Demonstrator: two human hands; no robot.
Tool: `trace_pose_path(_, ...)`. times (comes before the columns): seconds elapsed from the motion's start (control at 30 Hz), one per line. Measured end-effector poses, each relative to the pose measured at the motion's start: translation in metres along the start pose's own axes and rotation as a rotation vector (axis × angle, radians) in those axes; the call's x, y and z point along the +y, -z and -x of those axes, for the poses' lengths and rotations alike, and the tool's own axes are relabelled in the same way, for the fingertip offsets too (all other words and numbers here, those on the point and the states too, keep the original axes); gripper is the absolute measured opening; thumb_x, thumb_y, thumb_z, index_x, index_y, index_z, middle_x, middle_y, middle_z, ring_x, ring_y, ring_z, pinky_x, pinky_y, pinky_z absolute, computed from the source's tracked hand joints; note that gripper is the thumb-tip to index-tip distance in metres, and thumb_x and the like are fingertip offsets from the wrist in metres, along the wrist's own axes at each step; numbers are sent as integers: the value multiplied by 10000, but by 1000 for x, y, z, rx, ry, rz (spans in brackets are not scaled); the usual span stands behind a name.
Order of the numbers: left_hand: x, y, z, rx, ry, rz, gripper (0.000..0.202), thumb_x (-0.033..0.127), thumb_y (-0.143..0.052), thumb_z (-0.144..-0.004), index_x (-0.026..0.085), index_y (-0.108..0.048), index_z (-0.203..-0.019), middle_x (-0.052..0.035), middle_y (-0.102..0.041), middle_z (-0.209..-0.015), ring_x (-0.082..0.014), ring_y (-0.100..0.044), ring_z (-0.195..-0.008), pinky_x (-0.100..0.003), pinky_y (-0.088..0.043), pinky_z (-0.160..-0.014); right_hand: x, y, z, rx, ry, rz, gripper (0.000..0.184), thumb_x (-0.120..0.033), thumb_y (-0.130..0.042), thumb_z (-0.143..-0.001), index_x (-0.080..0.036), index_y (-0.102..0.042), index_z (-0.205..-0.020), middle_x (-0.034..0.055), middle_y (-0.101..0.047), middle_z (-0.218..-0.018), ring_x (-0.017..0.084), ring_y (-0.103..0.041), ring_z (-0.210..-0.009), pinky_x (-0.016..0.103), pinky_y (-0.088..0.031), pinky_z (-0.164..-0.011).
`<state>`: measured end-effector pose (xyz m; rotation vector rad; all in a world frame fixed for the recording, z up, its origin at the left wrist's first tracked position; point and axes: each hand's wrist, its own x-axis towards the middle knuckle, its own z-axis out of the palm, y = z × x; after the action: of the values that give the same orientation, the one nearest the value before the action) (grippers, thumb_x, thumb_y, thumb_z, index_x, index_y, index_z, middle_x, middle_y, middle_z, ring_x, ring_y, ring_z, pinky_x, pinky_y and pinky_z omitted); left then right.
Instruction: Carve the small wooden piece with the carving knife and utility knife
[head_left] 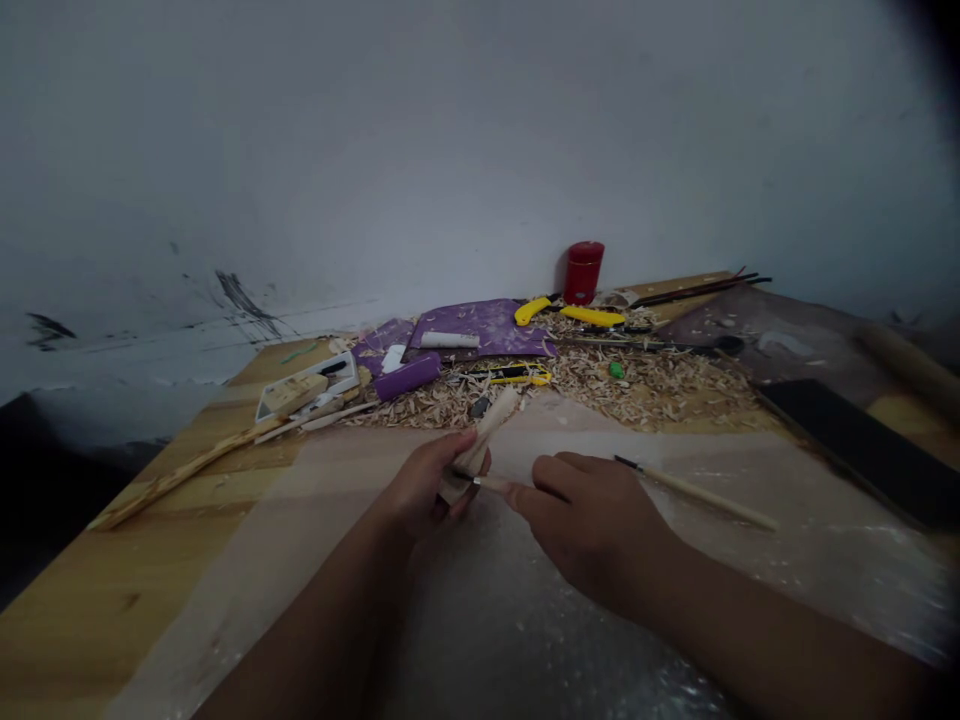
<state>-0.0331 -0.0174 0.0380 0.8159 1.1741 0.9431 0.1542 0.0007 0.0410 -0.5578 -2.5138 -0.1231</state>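
My left hand (429,482) is wrapped round a pale piece of carved wood (491,425), which tilts up and to the right with its narrower upper part showing. Some of the lower part is hidden by my fingers. In my right hand (592,510) is a carving knife (491,484) with a light handle, gripped with the index finger along it. Its small blade points left and meets the lower part of the wood. To the right of that hand lies a thin tool with a wooden handle (709,495) and a dark tip.
Wood shavings (660,385) cover the back of the table, around a yellow utility knife (519,374), a purple cloth-like sheet (487,325) and a red canister (584,272). At left are a white tray (345,372) and a long stick (187,465); at right, a dark flat block (862,450).
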Motion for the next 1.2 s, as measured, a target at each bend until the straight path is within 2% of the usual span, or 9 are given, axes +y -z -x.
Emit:
trace_pose_path(0.2,2,-2,2,-6,4,21,400,425,-333,-816,154,-473,-556,48,-347,-290,-61,-269,-230,-182,-202,-281,-2,2,-1,-24,-25,-102,187,-123,-433,-812,-203,-597,-855,20,-512,-667,149,-422,-602,281,-238,-529)
trace_pose_path(0.37,2,-2,3,2,10,35,388,438,-358,-804,153,-474,-567,53,-350,-280,-59,-272,-222,-174,-181,-278,1,-1,-2,-44,-45,-186,187,-150,-450,-820,-215,-603,-904,2,-494,-668,140,-424,-604,265,-256,-538)
trace_pose_path(0.57,2,-2,4,-20,5,-9,397,453,-370,-797,154,-466,-554,50,-351,-269,-58,-266,-219,-177,-188,-287,5,-4,-3,-36,-119,-362,181,-117,-477,-802,-190,-630,-865,-4,-493,-672,118,-458,-617,230,-304,-563)
trace_pose_path(0.67,1,0,3,-6,-18,-41,404,452,-374,-801,147,-475,-556,48,-363,-296,-50,-277,-230,-176,-175,-296,10,-5,-4,-41,-126,-498,185,-102,-511,-781,-196,-642,-871,-8,-525,-676,108,-488,-622,210,-331,-566)
trace_pose_path(0.87,0,4,3,4,-125,-107,399,475,-403,-788,150,-492,-576,44,-374,-331,-64,-335,-257,-192,-178,-312,15,-8,-6,-61,-296,-798,167,-110,-563,-750,-210,-652,-850,-20,-628,-730,96,-567,-646,194,-409,-587)
trace_pose_path(0.97,1,3,6,1,-184,-75,412,474,-372,-801,148,-509,-589,37,-383,-358,-74,-358,-277,-207,-225,-329,15,-5,-5,-75,-338,-820,147,-153,-565,-767,-221,-652,-863,-25,-654,-745,100,-585,-653,199,-424,-585)
trace_pose_path(1.07,2,2,8,47,-242,-27,417,482,-359,-797,149,-517,-602,32,-398,-404,-73,-362,-289,-219,-250,-344,16,1,-5,-93,-360,-762,137,-203,-552,-787,-222,-653,-878,-26,-671,-749,103,-593,-636,202,-425,-567)
trace_pose_path(1.2,2,0,8,66,-298,7,422,507,-381,-774,146,-518,-603,13,-443,-467,-67,-367,-306,-230,-257,-353,14,7,-5,-89,-293,-696,186,-187,-514,-812,-240,-650,-927,-26,-683,-810,104,-606,-670,204,-427,-602)
